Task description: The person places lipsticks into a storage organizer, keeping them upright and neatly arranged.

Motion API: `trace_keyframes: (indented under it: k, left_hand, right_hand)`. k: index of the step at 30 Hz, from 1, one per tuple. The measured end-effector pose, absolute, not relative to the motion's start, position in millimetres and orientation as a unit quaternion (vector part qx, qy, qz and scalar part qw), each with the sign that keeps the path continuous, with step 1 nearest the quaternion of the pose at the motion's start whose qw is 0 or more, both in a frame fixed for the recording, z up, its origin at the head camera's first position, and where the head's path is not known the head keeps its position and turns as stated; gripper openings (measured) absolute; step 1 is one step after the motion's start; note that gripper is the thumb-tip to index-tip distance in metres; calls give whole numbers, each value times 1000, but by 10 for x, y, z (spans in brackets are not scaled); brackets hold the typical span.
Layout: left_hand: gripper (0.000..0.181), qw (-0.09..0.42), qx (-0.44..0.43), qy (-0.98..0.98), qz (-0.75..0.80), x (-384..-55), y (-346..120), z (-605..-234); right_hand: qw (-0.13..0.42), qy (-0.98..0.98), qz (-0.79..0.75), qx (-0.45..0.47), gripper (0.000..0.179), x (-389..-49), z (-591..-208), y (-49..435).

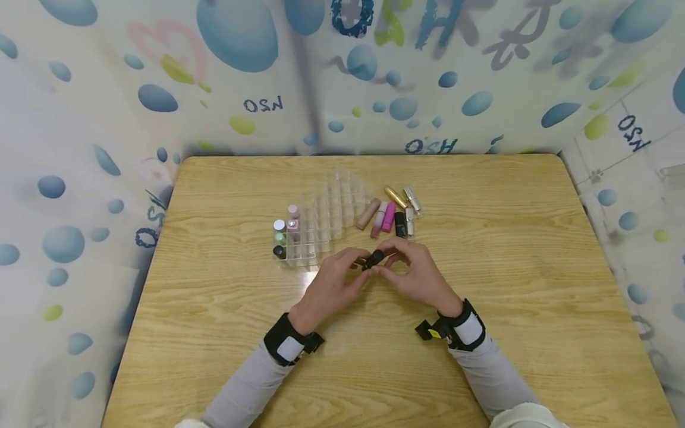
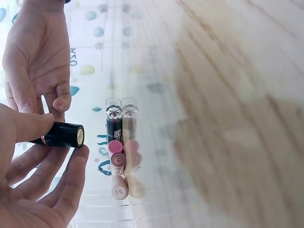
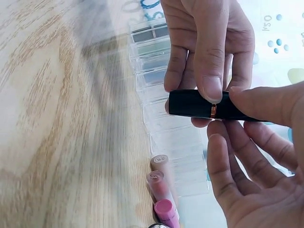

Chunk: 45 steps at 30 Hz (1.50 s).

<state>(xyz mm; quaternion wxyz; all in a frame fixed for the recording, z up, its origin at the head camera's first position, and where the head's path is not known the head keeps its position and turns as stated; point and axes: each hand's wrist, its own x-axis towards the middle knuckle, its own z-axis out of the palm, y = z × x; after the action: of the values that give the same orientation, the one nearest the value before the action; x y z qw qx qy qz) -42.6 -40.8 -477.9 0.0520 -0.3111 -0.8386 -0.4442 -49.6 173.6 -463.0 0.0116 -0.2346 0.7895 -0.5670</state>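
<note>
Both hands meet at a black lipstick tube [image 1: 374, 259], which has a thin copper-coloured band [image 3: 213, 110] round its middle. My left hand [image 1: 332, 286] pinches it between thumb and fingers, the thumb lying beside the band in the right wrist view. On the other side, my right hand [image 1: 420, 274] grips the tube's other part, thumb on top and fingertips underneath. A pale round label [image 2: 80, 136] shows on one end. The tube looks closed, with no gap at the band. Just beyond the hands stands a clear stepped organizer [image 1: 327, 229].
Several lipsticks lie right of the organizer: a beige tube [image 1: 368, 214], a magenta one [image 1: 389, 217], a black one [image 1: 400, 224] and a gold one [image 1: 395, 197] among them. Small bottles, including a pink one [image 1: 293, 225], fill some left compartments. The wooden table [image 1: 508, 238] meets a patterned wall behind.
</note>
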Motion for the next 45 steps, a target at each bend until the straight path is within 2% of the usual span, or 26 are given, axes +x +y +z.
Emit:
trace_keyframes:
  k: [10,28,33,39,45]
  left_hand:
    - [28,55,-310,-827,-465,-438,-459,-4658]
    - [26,60,-298,-817,-490,-428,-450,-4652]
    - [27,78,-296,-821,-482,-435,-473,-4657]
    - [32,98,-285,-831,-467,-444,-523,-4672]
    - [31,97,-277,-829,-476,-442,-561,-4675]
  right_hand:
    - [-31,817,-506,-275,23,-529,-4643,1744]
    - [-15,835,-467,-291,19,-537,-4678,1687]
    - [-7,834,-467,-294,20,-561,-4626,1700]
    - [-11,840,-460,-286,22,-685,-4534,1734]
    - [-49,863,-409,-294,15,-893,-4432,1679]
